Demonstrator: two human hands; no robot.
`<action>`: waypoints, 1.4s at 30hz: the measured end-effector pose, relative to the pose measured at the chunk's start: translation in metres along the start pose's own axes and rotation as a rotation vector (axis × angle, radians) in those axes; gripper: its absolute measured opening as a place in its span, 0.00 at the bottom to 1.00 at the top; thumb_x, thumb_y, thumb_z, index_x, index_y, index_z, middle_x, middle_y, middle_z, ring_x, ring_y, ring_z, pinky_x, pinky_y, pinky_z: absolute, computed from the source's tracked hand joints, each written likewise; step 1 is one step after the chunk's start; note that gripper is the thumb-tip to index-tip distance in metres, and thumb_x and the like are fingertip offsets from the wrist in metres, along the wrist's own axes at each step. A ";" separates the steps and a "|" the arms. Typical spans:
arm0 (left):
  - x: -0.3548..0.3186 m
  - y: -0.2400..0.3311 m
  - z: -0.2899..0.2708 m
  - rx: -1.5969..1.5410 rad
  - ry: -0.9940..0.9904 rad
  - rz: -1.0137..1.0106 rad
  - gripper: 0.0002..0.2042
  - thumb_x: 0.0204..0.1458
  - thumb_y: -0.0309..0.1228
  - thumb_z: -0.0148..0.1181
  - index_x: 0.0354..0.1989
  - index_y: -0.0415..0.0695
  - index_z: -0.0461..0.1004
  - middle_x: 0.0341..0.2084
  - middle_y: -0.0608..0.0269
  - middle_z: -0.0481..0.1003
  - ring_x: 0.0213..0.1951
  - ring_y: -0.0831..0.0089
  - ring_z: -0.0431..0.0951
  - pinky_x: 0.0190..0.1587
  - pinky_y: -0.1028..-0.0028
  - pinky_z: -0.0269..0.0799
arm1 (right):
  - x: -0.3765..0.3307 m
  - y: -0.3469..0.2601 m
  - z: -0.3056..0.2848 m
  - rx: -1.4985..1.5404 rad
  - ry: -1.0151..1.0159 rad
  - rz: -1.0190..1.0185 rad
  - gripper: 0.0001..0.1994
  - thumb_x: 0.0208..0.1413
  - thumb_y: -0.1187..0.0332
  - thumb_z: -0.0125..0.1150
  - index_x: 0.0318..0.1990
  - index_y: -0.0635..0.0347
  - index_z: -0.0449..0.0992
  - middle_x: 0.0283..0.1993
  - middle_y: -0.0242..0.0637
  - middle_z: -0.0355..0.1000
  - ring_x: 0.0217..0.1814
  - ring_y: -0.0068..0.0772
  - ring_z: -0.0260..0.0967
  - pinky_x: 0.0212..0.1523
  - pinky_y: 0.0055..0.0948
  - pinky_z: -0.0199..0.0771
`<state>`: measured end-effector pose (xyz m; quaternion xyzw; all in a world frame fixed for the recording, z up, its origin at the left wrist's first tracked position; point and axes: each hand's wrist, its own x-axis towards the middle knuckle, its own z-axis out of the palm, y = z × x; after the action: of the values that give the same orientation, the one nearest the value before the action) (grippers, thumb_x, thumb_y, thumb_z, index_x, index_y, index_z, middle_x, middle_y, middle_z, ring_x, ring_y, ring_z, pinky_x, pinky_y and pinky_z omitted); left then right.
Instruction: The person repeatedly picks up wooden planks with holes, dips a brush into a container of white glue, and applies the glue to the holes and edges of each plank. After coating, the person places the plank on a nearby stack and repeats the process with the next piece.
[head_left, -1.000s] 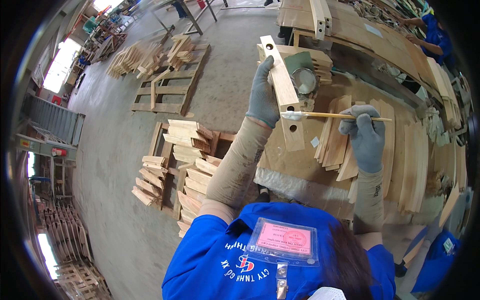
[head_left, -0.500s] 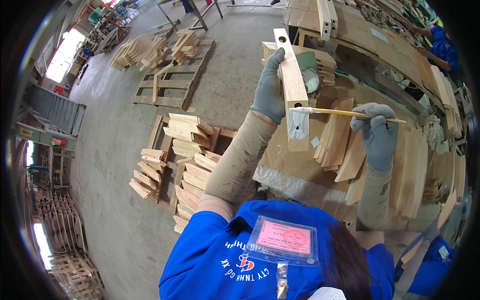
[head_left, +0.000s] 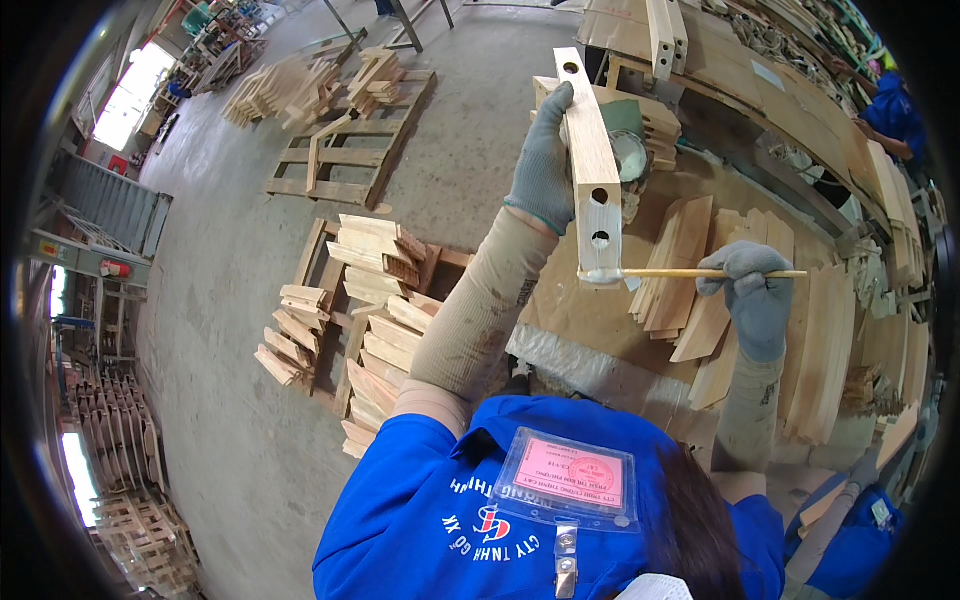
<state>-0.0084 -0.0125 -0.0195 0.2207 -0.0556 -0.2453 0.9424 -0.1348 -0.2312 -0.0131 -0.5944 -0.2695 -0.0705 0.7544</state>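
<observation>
My left hand [head_left: 543, 165], in a grey glove, is closed around a pale wooden bar [head_left: 592, 150] held up in front of me. Dark round holes show near both ends of the bar, and a whitish wet film coats its near end. My right hand [head_left: 757, 295], gloved too, pinches a thin wooden stick [head_left: 670, 273]. The stick's tip, covered in white paste, touches the bar's near end at its lower edge. Behind the bar stands a green can [head_left: 628, 150] with a white substance in it, partly hidden.
Cut boards [head_left: 675, 265] lie on cardboard beyond my right hand. A workbench [head_left: 740, 80] runs along the far right, with a person in blue [head_left: 893, 115] beside it. Left of me, stacked wood pieces [head_left: 375, 250] and a pallet [head_left: 345, 165] sit on the concrete floor.
The stick's tip has moved down the bar's near end, from beside the upper hole to the lower edge. My right hand has come down with it; my left keeps its grip.
</observation>
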 end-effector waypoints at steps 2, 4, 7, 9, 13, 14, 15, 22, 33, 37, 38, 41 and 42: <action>0.001 0.001 0.001 0.021 0.013 0.012 0.23 0.51 0.50 0.51 0.41 0.40 0.62 0.25 0.59 0.71 0.21 0.72 0.77 0.24 0.77 0.79 | -0.003 -0.001 0.000 0.023 -0.023 0.016 0.12 0.54 0.64 0.56 0.35 0.66 0.73 0.34 0.49 0.72 0.30 0.34 0.72 0.32 0.29 0.75; 0.001 0.001 0.000 0.031 -0.012 0.027 0.23 0.51 0.50 0.51 0.42 0.40 0.62 0.25 0.59 0.71 0.22 0.72 0.77 0.24 0.77 0.79 | -0.004 -0.001 -0.001 0.077 -0.009 0.022 0.12 0.55 0.64 0.56 0.36 0.65 0.72 0.34 0.49 0.72 0.30 0.34 0.72 0.32 0.30 0.75; 0.002 0.000 0.000 0.029 -0.013 0.011 0.23 0.51 0.49 0.51 0.43 0.41 0.62 0.27 0.59 0.70 0.24 0.72 0.77 0.26 0.76 0.79 | 0.003 -0.003 0.005 0.100 0.096 -0.021 0.12 0.56 0.64 0.54 0.36 0.66 0.72 0.34 0.49 0.72 0.30 0.33 0.71 0.33 0.30 0.74; 0.003 -0.001 -0.001 0.023 -0.006 -0.007 0.23 0.51 0.50 0.50 0.43 0.41 0.62 0.28 0.59 0.70 0.25 0.73 0.77 0.26 0.76 0.79 | 0.007 -0.003 0.006 0.065 0.133 -0.040 0.12 0.56 0.64 0.54 0.36 0.66 0.71 0.34 0.49 0.72 0.30 0.33 0.71 0.33 0.29 0.74; 0.005 0.000 -0.003 0.011 -0.003 0.001 0.24 0.51 0.50 0.50 0.45 0.40 0.61 0.29 0.59 0.70 0.27 0.73 0.77 0.27 0.75 0.79 | 0.005 -0.002 0.005 -0.014 0.086 0.000 0.11 0.56 0.65 0.53 0.36 0.66 0.71 0.33 0.48 0.72 0.30 0.33 0.71 0.34 0.29 0.74; 0.004 0.001 -0.004 0.009 -0.002 0.011 0.25 0.51 0.50 0.50 0.45 0.40 0.61 0.30 0.58 0.70 0.27 0.73 0.77 0.27 0.75 0.80 | 0.003 -0.002 0.005 -0.019 0.076 0.014 0.11 0.56 0.65 0.53 0.36 0.66 0.71 0.33 0.48 0.72 0.30 0.33 0.71 0.34 0.28 0.74; 0.002 0.002 -0.005 0.044 -0.004 0.031 0.25 0.51 0.50 0.50 0.45 0.40 0.61 0.30 0.58 0.70 0.27 0.73 0.77 0.27 0.75 0.80 | 0.000 -0.002 0.003 -0.017 0.054 0.029 0.11 0.56 0.65 0.53 0.36 0.66 0.71 0.33 0.48 0.72 0.30 0.33 0.71 0.34 0.28 0.74; 0.000 0.001 0.006 0.067 0.039 0.057 0.23 0.50 0.47 0.54 0.42 0.40 0.61 0.25 0.57 0.67 0.25 0.73 0.74 0.25 0.76 0.78 | -0.001 -0.003 0.003 0.108 0.100 0.035 0.11 0.57 0.66 0.51 0.37 0.67 0.71 0.34 0.48 0.72 0.31 0.33 0.71 0.33 0.29 0.74; 0.003 0.004 -0.001 0.027 0.078 0.071 0.22 0.50 0.46 0.56 0.40 0.39 0.61 0.24 0.58 0.65 0.23 0.73 0.73 0.25 0.76 0.77 | -0.010 0.006 -0.007 0.139 0.068 0.103 0.11 0.58 0.66 0.50 0.38 0.67 0.71 0.34 0.48 0.72 0.31 0.34 0.71 0.32 0.29 0.75; 0.006 0.003 -0.004 0.044 0.094 0.091 0.21 0.49 0.46 0.56 0.39 0.39 0.61 0.23 0.59 0.65 0.23 0.73 0.73 0.25 0.76 0.78 | -0.008 0.004 0.000 0.180 0.117 0.084 0.11 0.58 0.67 0.50 0.38 0.67 0.71 0.34 0.47 0.72 0.30 0.34 0.71 0.31 0.30 0.75; 0.007 0.003 -0.005 0.033 0.089 0.093 0.21 0.49 0.46 0.56 0.38 0.39 0.62 0.23 0.59 0.65 0.23 0.73 0.73 0.25 0.76 0.78 | -0.005 0.003 0.003 0.194 0.147 0.074 0.11 0.58 0.67 0.50 0.38 0.67 0.71 0.33 0.47 0.72 0.30 0.34 0.71 0.31 0.30 0.76; 0.007 0.003 -0.006 0.044 0.099 0.091 0.21 0.49 0.45 0.57 0.37 0.39 0.62 0.23 0.60 0.65 0.23 0.73 0.73 0.25 0.76 0.77 | 0.003 0.004 0.007 0.088 0.187 0.064 0.11 0.59 0.68 0.49 0.38 0.68 0.71 0.33 0.46 0.72 0.29 0.34 0.72 0.29 0.30 0.76; 0.008 0.002 -0.005 0.035 0.094 0.087 0.20 0.49 0.45 0.57 0.36 0.40 0.62 0.23 0.60 0.65 0.23 0.73 0.73 0.25 0.76 0.77 | 0.001 0.003 0.007 0.076 0.192 0.079 0.11 0.59 0.68 0.49 0.38 0.68 0.71 0.32 0.46 0.72 0.29 0.33 0.72 0.29 0.29 0.76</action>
<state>0.0005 -0.0125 -0.0234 0.2459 -0.0251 -0.1926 0.9496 -0.1351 -0.2241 -0.0145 -0.5661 -0.1749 -0.0870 0.8008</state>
